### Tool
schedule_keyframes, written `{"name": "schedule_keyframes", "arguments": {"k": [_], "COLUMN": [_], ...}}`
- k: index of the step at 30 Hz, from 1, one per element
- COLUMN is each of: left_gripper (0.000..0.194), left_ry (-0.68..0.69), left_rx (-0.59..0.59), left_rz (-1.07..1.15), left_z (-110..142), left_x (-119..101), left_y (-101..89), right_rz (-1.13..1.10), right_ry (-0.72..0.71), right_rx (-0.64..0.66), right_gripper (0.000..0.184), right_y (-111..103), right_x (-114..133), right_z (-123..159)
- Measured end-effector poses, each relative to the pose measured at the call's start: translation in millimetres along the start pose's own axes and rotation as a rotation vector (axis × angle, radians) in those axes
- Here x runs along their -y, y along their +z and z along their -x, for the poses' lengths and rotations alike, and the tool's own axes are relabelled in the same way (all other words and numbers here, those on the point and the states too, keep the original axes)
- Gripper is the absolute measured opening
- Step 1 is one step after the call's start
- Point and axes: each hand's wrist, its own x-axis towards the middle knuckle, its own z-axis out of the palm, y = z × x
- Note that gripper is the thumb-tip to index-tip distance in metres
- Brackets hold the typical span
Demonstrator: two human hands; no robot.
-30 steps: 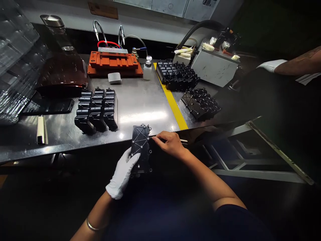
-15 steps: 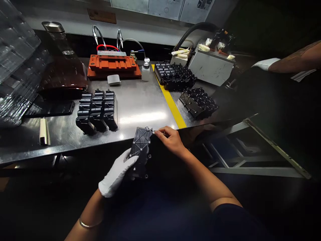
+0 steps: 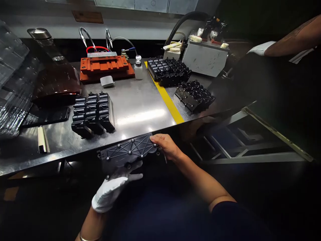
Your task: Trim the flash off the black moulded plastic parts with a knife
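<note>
Well, both hands hold a black plastic plate.

Its long axis lies left to right at 12 o'clock, beside the steel table edge; the bare right hand grips one end, the gloved left hand supports below.

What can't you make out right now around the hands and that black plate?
All from the head view:
- Underside of the black ribbed plate: hidden by the plate itself.
- Grip of the left hand: part of it passes behind the plate, so it is hidden.
- Thin item at the right hand: too small to name, partly hidden by the fingers.
- Wall papers: cut off by the top edge.
</note>
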Motion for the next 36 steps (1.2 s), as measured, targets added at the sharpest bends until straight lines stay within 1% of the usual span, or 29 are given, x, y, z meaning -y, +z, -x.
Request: {"name": "schedule_keyframes", "arguments": {"k": [1,2,3,5,6,8,10,13,15,18,21,23,26,32,36], "left_gripper": [0.035,0.032,0.029,0.022,0.022,0.024,0.023,0.021,0.022,0.022,0.019,0.018,0.022,0.018,0.015], "left_ry": [0.018,0.047,0.076,0.073,0.057,0.015,0.004,0.060,0.102,0.162,0.211,0.246,0.298,0.301,0.370], "left_rx": [0.004,-0.021,-0.077,-0.214,-0.275,-0.379,-0.457,-0.514,-0.535,-0.566,-0.587,-0.588,-0.583,-0.587,-0.626], "left_rz": [0.053,0.135,0.256,0.484,0.565,0.652,0.686,0.709,0.713,0.710,0.680,0.639,0.592,0.551,0.403], "left_z": [0,-1,-3,-8,-10,-13,-13,-10,-9,-9,-8,-7,-6,-4,-7], "left_x": [0,-1,-3,-11,-16,-23,-28,-29,-27,-24,-22,-20,-19,-14,-8], "left_y": [9.3,18.9,28.1,43.0,48.2,53.8,55.1,55.1,56.1,59.3,62.7,64.1,65.1,66.6,63.5], "right_rz": [0.008,0.019,0.034,0.086,0.126,0.205,0.275,0.449,0.628,0.866,0.982,1.003,0.994,0.948,0.933], "right_ry": [-0.016,-0.024,-0.028,-0.044,-0.061,-0.135,-0.240,-0.387,-0.477,-0.583,-0.634,-0.648,-0.645,-0.645,-0.626], "right_rx": [-0.003,-0.004,-0.003,-0.009,-0.008,-0.023,-0.093,-0.224,-0.223,-0.199,-0.245,-0.273,-0.305,-0.309,-0.316], "right_gripper": [0.044,0.044,0.044,0.045,0.046,0.045,0.041,0.030,0.028,0.033,0.036,0.035,0.034,0.034,0.034], "right_y": [4,7,11,16,18,19,16,11,12,18,25,27,28,28,30], "right_x": [-2,-4,-7,-13,-17,-23,-28,-31,-31,-30,-30,-31,-32,-31,-31], "right_z": [0,-1,-1,-2,-3,-4,-2,9,20,35,40,39,38,41,41]}}
